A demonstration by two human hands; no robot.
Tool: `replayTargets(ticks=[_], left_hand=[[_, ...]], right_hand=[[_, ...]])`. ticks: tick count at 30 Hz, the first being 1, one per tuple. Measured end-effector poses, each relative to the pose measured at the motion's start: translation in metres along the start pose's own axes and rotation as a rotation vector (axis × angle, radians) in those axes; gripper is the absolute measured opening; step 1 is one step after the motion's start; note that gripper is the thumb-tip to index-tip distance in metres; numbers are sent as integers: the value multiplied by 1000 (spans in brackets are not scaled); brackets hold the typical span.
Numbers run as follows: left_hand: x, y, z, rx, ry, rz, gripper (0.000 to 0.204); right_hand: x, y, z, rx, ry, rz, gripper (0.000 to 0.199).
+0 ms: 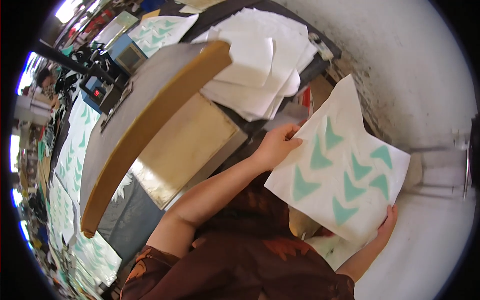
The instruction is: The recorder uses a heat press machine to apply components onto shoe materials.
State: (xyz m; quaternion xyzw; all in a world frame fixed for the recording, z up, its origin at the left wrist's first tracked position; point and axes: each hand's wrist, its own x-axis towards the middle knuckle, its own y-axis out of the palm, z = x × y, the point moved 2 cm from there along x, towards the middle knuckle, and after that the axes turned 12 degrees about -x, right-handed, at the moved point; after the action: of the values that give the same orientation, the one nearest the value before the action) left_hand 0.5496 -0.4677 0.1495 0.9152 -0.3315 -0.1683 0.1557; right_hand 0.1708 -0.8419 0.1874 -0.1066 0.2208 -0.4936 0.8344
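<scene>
Between my two hands I hold up a white sheet [330, 185] that carries several curved, pointed green pieces. My left hand [277, 146] pinches its left edge, thumb on top. At the lower right edge, my right hand [387, 225] grips the sheet, with most of its fingers hidden behind it. The sheet is tilted and slightly curled, its upper corner pointing away from me. To the left of my left hand lies a flat, tan-covered platen [187, 145], under a large grey plate with a thick brown edge [165, 127].
A pile of white sheets [255, 55] lies beyond the platen. A blue control box [125, 54] and a black arm [75, 62] stand at the machine's left. More sheets with green pieces [77, 150] lie farther left. A pale wall [420, 65] runs along the right.
</scene>
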Motion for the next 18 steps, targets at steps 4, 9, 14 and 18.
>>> replayTargets(ticks=[4, 9, 14, 18], left_hand=[[69, 11, -13, 20, 17, -127, 25], [126, 4, -37, 39, -7, -318, 21], [172, -17, -50, 27, 34, -496, 23], [191, -52, -56, -218, 33, -582, 26]], right_hand=[[108, 17, 33, 17, -65, -10, 33], [221, 78, 116, 25, -127, 315, 33], [317, 160, 172, 55, -180, 420, 31], [356, 248, 211, 10, -214, 503, 31]])
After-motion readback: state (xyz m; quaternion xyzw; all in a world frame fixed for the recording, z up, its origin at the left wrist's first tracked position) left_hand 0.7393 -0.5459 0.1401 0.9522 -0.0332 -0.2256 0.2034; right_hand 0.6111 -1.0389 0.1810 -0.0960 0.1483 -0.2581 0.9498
